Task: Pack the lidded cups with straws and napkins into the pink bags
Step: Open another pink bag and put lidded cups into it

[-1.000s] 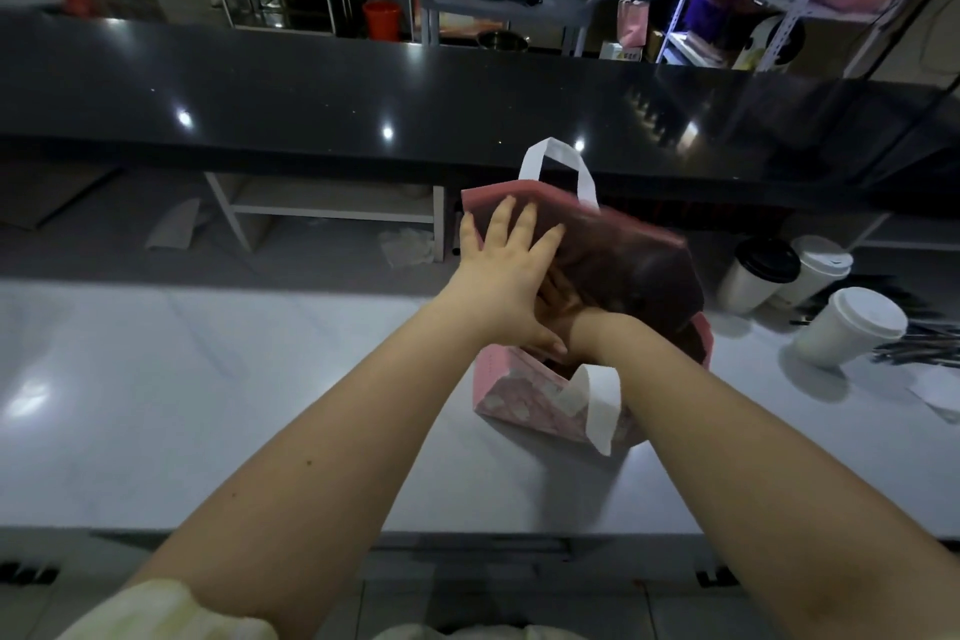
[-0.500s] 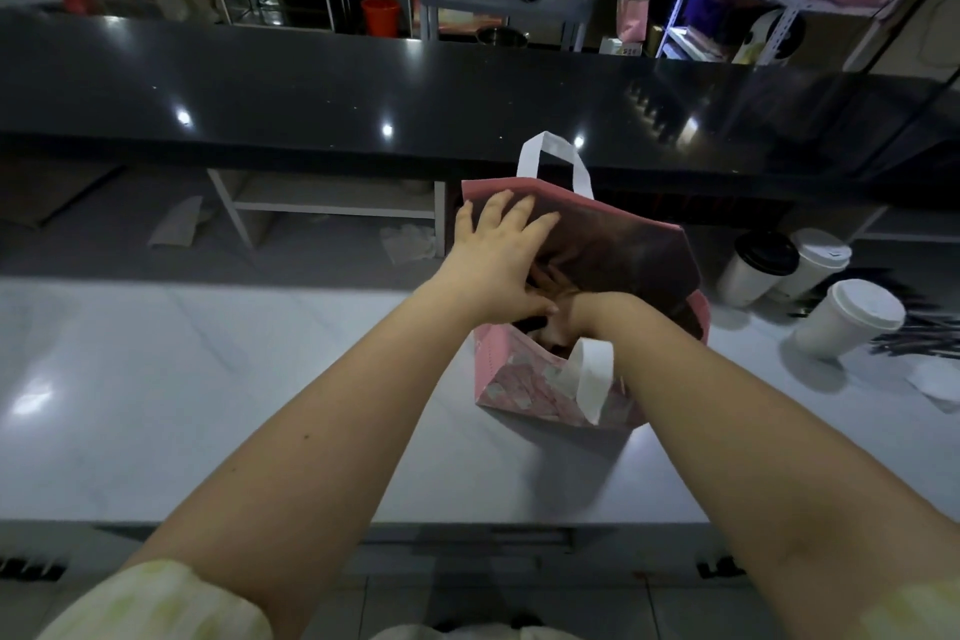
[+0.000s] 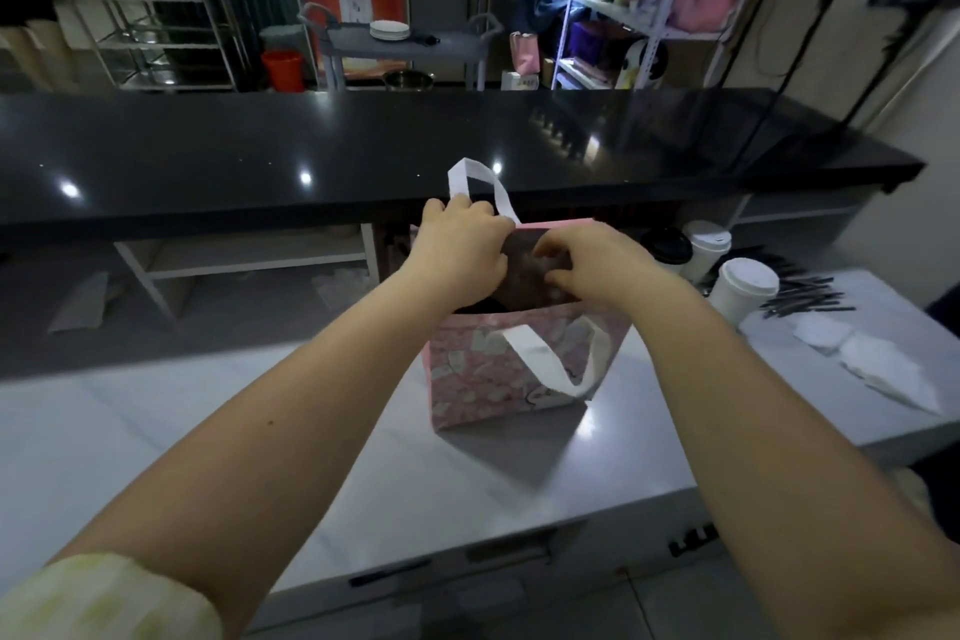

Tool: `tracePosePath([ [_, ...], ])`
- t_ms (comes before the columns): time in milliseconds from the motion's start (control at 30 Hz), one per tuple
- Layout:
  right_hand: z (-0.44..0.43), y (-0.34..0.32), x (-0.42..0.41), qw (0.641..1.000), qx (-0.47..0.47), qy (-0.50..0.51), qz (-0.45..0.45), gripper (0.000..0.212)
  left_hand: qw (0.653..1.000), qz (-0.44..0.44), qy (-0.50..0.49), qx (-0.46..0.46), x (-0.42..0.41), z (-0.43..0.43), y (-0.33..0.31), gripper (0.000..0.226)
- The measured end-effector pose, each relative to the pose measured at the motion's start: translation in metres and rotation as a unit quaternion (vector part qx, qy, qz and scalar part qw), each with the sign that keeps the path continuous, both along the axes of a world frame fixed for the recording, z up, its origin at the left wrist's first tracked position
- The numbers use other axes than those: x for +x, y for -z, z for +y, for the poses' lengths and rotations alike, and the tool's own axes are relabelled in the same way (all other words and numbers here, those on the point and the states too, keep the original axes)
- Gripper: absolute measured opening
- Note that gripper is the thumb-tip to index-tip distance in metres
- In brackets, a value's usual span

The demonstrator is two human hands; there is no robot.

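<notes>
The pale tabletop (image 3: 156, 431) runs wide to the left of the pink bag (image 3: 467, 374), which stands upright near its middle, well back from the near edge. The left hand (image 3: 460, 250) grips the bag's far rim, fingers curled over it right at the foot of the far white handle (image 3: 470, 174). The right hand (image 3: 597, 265) sits at the bag's mouth with fingers curled against the dark inner wall; I cannot tell whether it pinches anything. Both hands cover most of the opening, so what lies inside is hidden. The near handle (image 3: 545, 364) droops over the front. To the right, near the bag but apart from it, stand three lidded cups (image 3: 743, 286), then dark straws (image 3: 805, 296) and white napkins (image 3: 872, 364) near the tabletop's right edge. A black counter (image 3: 260, 156) rises just behind.
</notes>
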State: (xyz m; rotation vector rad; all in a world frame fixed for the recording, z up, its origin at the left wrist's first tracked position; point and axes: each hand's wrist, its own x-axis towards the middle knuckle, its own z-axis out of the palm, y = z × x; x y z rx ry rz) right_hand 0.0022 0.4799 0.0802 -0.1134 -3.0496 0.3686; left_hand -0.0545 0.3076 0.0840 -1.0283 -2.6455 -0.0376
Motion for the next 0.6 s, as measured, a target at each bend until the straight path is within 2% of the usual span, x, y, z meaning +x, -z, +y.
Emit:
tracePosePath([
  [200, 0.054, -0.028, 0.043, 0.997, 0.043, 0.015, 0.058, 0.029, 0.997, 0.054, 0.029, -0.040, 0.026, 0.064, -0.028, 0.030],
  [400, 0.138, -0.039, 0.118, 0.992, 0.055, 0.066, 0.091, 0.032, 0.988, 0.112, 0.069, -0.087, 0.083, 0.164, -0.034, 0.024],
  [500, 0.191, -0.028, 0.167, 0.989, 0.024, 0.131, 0.069, 0.028, 0.985, 0.101, 0.122, -0.062, 0.125, 0.221, -0.019, 0.026],
  [600, 0.238, -0.010, 0.213, 0.985, 0.014, 0.167, 0.048, 0.026, 0.996, 0.042, 0.075, -0.010, 0.152, 0.258, 0.001, 0.026],
])
